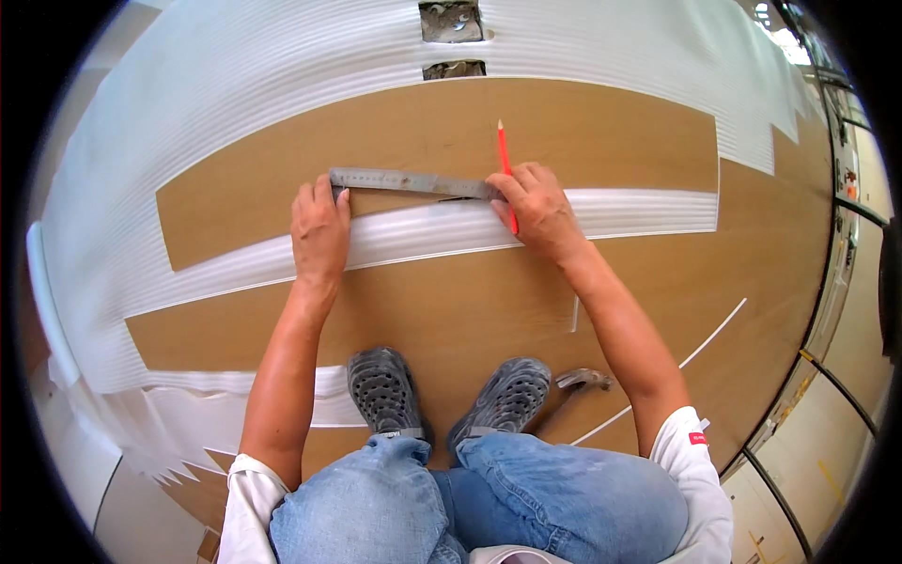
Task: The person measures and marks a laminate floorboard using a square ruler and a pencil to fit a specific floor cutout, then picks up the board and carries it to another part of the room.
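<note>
A loose wood-coloured board (395, 122) lies on white foam underlay (225, 75). A metal rule (395, 179), apparently a square, rests along its near edge. My left hand (319, 226) has its fingers closed on the left end of the rule. My right hand (536, 207) pinches a red pencil (504, 146), tip pointing away from me, and presses on the rule's right end. A second board piece (376, 301) lies nearer me, past a strip of bare underlay.
My dark clogs (381, 385) stand on flooring. A hammer (578, 381) and a thin white strip (714, 334) lie right of them. Two cut-outs (451, 21) show in the underlay. Rolled foam (47, 301) is at left, dark rails (836, 376) at right.
</note>
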### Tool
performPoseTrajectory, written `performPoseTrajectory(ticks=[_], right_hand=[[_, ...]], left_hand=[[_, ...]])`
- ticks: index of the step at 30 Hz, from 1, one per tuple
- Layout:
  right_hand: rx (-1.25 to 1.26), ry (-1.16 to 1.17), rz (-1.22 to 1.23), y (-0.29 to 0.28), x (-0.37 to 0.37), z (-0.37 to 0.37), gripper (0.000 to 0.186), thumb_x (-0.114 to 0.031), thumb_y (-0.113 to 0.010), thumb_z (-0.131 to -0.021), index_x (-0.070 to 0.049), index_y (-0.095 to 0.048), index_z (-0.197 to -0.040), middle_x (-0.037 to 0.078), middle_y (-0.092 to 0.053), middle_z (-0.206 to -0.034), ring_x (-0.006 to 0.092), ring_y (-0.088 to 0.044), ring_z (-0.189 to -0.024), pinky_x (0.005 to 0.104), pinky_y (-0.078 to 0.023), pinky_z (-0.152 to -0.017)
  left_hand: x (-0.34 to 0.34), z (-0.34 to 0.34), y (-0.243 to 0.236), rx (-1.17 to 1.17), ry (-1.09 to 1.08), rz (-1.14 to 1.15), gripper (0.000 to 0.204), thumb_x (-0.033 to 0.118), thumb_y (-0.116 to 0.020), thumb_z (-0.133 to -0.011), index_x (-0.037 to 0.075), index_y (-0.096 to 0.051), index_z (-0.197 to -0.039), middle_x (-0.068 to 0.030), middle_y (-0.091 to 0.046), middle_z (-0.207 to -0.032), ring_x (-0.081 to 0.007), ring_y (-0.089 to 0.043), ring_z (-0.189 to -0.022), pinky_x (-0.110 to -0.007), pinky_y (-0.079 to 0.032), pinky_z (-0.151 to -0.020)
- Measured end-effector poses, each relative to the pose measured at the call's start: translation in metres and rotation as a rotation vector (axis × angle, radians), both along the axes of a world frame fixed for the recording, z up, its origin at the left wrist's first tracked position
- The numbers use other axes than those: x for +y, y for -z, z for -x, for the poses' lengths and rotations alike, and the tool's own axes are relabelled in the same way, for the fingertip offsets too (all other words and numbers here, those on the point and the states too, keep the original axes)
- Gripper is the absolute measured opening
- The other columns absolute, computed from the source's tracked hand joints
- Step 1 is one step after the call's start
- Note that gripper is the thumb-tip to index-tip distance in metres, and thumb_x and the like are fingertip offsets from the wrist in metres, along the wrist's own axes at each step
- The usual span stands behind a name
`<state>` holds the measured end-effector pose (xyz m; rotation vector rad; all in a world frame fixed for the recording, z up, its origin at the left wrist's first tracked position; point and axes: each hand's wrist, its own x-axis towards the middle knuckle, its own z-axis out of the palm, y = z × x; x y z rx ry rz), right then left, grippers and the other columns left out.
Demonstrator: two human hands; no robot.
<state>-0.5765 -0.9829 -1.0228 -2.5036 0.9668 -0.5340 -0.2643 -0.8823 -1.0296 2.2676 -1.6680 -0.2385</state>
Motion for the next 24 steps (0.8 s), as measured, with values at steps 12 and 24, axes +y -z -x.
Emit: performPoseTrajectory(ticks=[12,24], right_hand=[[-0.103,0.163,0.178,0.028,-0.036,0.005,0.031,-0.003,-0.075,-0.082,-0.012,-0.065,-0.111,0.007,-0.067,-0.102,0.0314,-0.063,-0.103,0.0438,-0.050,-0.088],[-0.207,0.249,0.123,0.040,-0.032,0.002,0.028,-0.001,-0.076,-0.085,-0.010,-0.067,-0.110,0.008,-0.070,-0.111,0.0313,-0.064,-0.108,0.0413,-0.053,-0.090]], left_hand=[[-0.020,0.062,0.007,-0.142,0.345,0.155,0.045,0.017,-0.070,-0.092,0.002,-0.061,-0.133,-0.0146,-0.059,-0.134,-0.0328,-0.054,-0.126,-0.045,-0.045,-0.107],[-0.028,0.096,0.028,0.036,0.503,0.159,0.056,0.016,-0.068,-0.090,0.001,-0.056,-0.143,-0.0118,-0.051,-0.148,-0.0314,-0.044,-0.139,-0.047,-0.035,-0.121]])
